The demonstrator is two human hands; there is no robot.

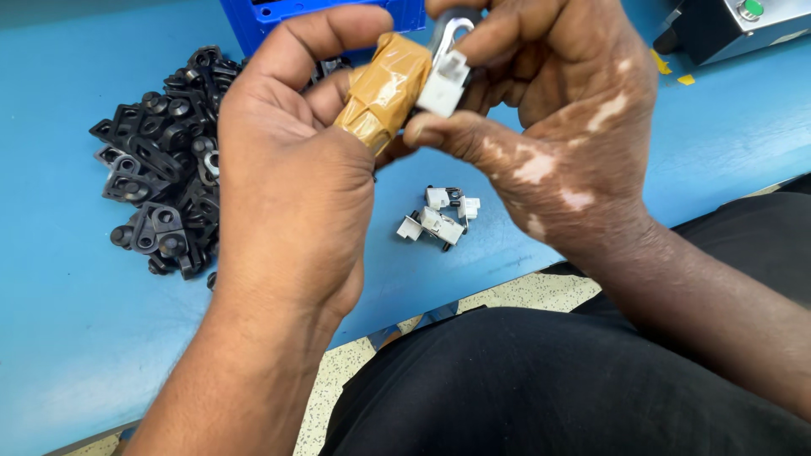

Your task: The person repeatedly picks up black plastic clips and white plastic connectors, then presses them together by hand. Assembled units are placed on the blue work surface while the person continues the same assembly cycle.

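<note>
My left hand [291, 160] grips a tool whose handle is wrapped in tan tape [384, 89], held up over the blue table [59, 338]. My right hand [557, 110] pinches a small white plastic part [445, 82] against the tool's metal end [450, 32], thumb below and fingers above. Under my hands lie several small white parts with black bits [439, 219] on the table.
A heap of black plastic brackets [165, 160] lies at the left of the table. A blue crate [262, 17] stands at the far edge, and a black and grey box with a green button [735, 25] sits at the top right. My dark-trousered lap [549, 388] is below the table's near edge.
</note>
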